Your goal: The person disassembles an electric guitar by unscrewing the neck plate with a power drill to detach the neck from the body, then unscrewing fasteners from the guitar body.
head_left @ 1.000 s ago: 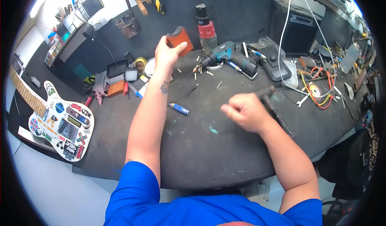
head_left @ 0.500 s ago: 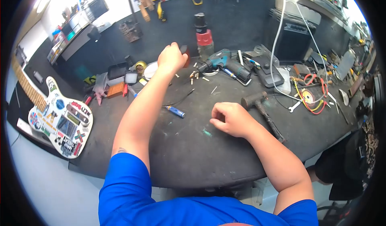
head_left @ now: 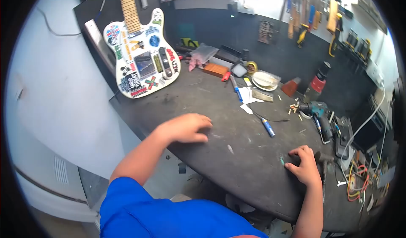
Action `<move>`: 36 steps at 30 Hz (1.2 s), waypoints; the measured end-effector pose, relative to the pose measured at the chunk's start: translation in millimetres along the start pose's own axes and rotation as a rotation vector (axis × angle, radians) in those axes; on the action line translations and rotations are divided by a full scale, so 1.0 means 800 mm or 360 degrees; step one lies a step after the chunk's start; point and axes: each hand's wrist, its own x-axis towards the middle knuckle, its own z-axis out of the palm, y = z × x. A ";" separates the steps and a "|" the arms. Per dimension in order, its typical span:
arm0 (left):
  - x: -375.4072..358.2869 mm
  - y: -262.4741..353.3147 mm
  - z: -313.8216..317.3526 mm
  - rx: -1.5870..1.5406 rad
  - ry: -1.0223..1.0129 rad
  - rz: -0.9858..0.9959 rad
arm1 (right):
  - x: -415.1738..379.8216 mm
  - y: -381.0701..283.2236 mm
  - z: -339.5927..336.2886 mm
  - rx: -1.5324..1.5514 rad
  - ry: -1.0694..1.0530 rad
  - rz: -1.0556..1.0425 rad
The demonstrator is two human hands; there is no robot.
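Over the bench near its front left edge, my left hand (head_left: 186,128) is open and holds nothing, with its thumb apart from the fingers. A white electric guitar (head_left: 144,60) covered in stickers leans beyond it. My right hand (head_left: 304,164) is at the bench top, thumb and fingers apart, nothing in its grasp. Just right of that hand lies a hammer (head_left: 325,157), partly hidden behind the hand and forearm. Between my hands and farther back is a blue-handled tool (head_left: 268,128) with a thin dark cable or shaft beside it.
A teal cordless drill (head_left: 317,110) lies at the right, near several small pale pieces. Along the back sit a white round dish (head_left: 265,80), a brown block (head_left: 215,70) and a roll of tape (head_left: 252,67). Tangled coloured wires (head_left: 357,183) lie at far right. Hand tools hang on the wall.
The view has turned left towards the guitar. My left hand has come back from the rear of the bench to its front left and has opened. My right hand's fingers have spread.
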 end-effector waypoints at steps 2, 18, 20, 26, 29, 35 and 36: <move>-0.026 -0.028 -0.040 0.0093 0.0177 -0.0416 | 0.003 0.016 0.006 0.0044 0.0009 0.0046; -0.065 -0.067 0.040 -0.0139 0.0738 -0.0098 | 0.005 0.063 0.013 0.0450 0.0390 0.0052; -0.056 -0.072 0.036 0.0061 0.1183 -0.0201 | 0.007 0.055 0.022 0.0659 0.0661 -0.0028; -0.022 -0.058 0.051 0.0430 0.1085 -0.0676 | 0.007 0.089 0.018 0.0462 0.0610 -0.0054; -0.016 -0.068 0.035 0.0622 0.0981 -0.0489 | 0.005 0.072 0.018 0.0453 0.0657 -0.0056; 0.001 -0.151 -0.176 0.0216 0.1818 -0.0699 | 0.002 0.053 -0.001 0.0491 0.0534 0.0162; 0.006 -0.176 -0.223 0.0265 0.1976 -0.0858 | 0.001 0.056 -0.002 0.0484 0.0560 0.0169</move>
